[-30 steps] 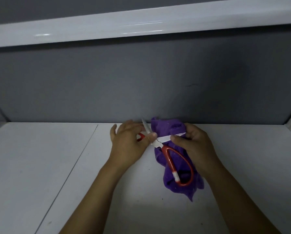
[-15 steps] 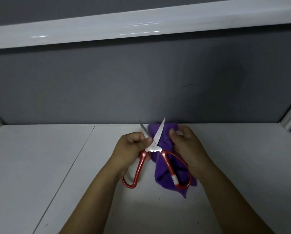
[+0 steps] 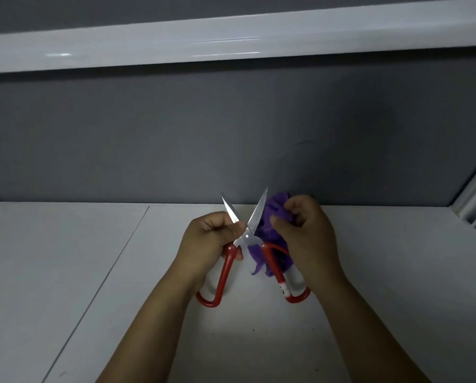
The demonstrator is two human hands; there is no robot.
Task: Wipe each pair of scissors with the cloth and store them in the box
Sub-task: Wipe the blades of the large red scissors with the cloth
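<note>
Two hands [image 3: 209, 241] [image 3: 306, 239]: scissors [image 3: 247, 236] left, cloth [image 3: 276, 214] right

Plain indoor workstation, white tabletop [image 3: 65, 272], grey back panel [image 3: 148, 134], glossy white shelf [image 3: 231, 42] overhead

1 pair of scissors [image 3: 247, 236], 1 cloth [image 3: 276, 214], 2 hands.
</note>
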